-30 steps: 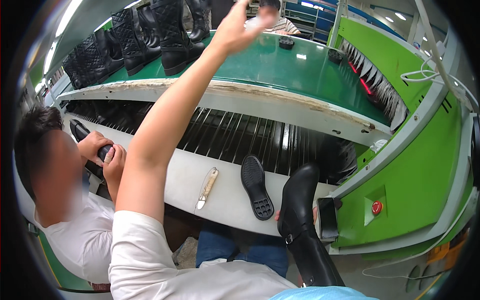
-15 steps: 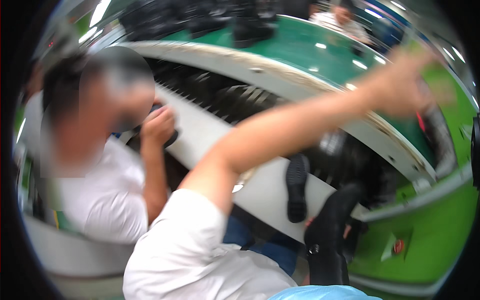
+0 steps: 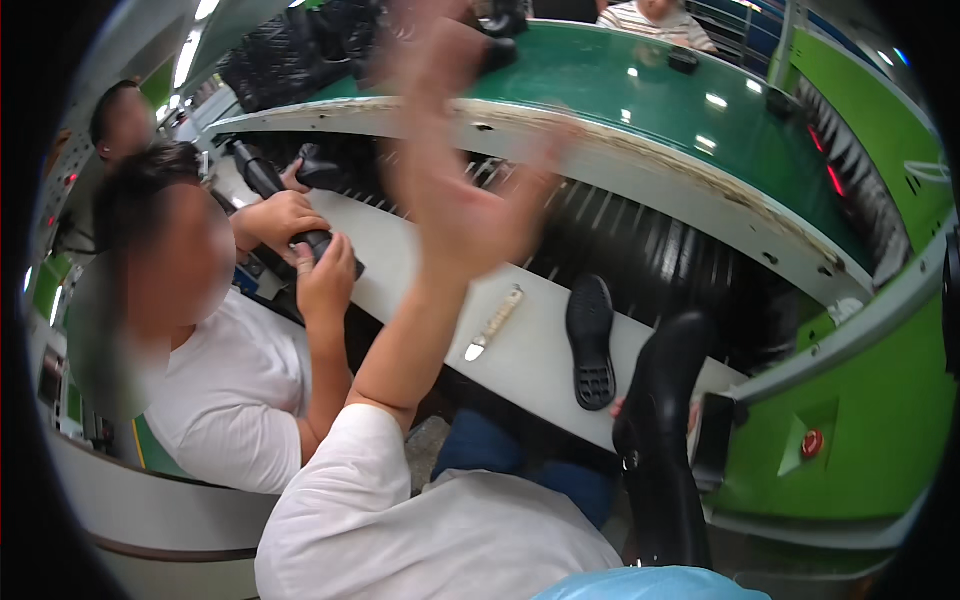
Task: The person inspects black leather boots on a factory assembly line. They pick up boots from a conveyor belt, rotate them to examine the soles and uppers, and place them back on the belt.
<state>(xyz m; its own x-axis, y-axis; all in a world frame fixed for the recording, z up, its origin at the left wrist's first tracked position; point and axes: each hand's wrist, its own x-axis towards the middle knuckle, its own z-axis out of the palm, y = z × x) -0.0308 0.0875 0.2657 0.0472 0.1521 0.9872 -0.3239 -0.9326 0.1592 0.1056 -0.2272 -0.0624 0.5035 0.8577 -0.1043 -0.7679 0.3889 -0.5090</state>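
Note:
My left hand (image 3: 450, 200) is raised over the near edge of the green conveyor, its fingers spread, partly blurred and holding nothing. On the right, a tall black boot (image 3: 662, 420) with a small metal buckle stands toe up close to my body. My right hand (image 3: 617, 408) grips it from behind; only fingertips show along its sides. Beside the boot, a black shoe sole (image 3: 592, 345) lies tread up on the white ledge (image 3: 540, 375). Left of the sole lies a flat-bladed hand tool (image 3: 494, 325) with a pale wrapped handle.
A green conveyor (image 3: 600, 75) carries black boots (image 3: 300, 50) at its far left. Slatted rollers (image 3: 620, 225) run below it. A co-worker (image 3: 230, 390) at my left handles a black shoe piece (image 3: 316, 243). A red button (image 3: 812, 442) sits on the green panel at right.
My left hand has swung from the far right end of the conveyor back to the left, uncovering the hand tool. My right hand still holds the boot. The view has shifted slightly.

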